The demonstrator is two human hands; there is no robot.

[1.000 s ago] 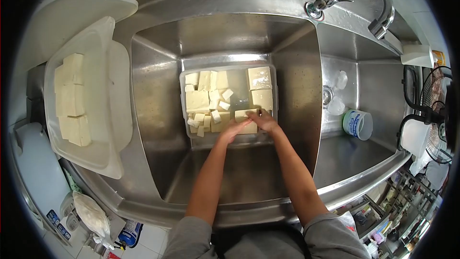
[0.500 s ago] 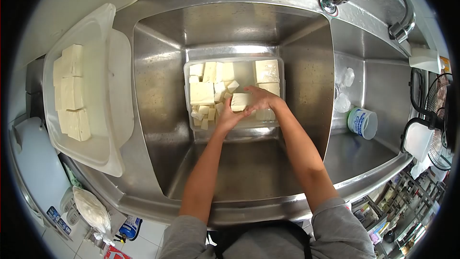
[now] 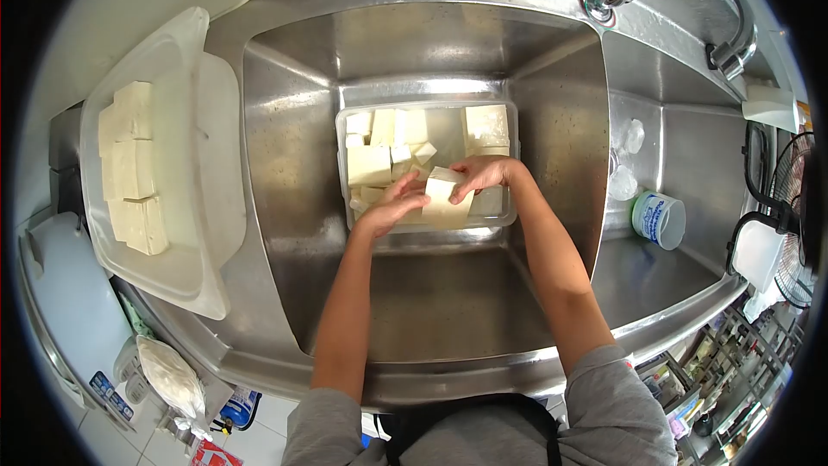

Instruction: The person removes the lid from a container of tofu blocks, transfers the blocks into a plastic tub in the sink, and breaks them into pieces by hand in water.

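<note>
A pale white block (image 3: 448, 199) is lifted over the front part of a clear plastic container (image 3: 515, 134) in the large sink basin. My right hand (image 3: 485, 175) grips the block at its upper right side, and the block is turned up at a tilt. At its left side my left hand (image 3: 394, 205) has its fingers apart, with fingertips near or touching the block. Larger blocks (image 3: 368, 166) and small cut pieces lie in the left part of the container. Another block (image 3: 486, 126) sits at its back right.
At the left a large white tub (image 3: 216, 285) holds several blocks. The smaller basin at the right holds a plastic cup (image 3: 659, 220) and clear lumps (image 3: 622, 182). A faucet (image 3: 735, 56) curves over its back corner. A bag (image 3: 171, 374) lies at the lower left.
The block has come up out of the container's front right and turned. My left hand has moved left and opened, while my right hand has kept its grip. The view has shifted slightly.
</note>
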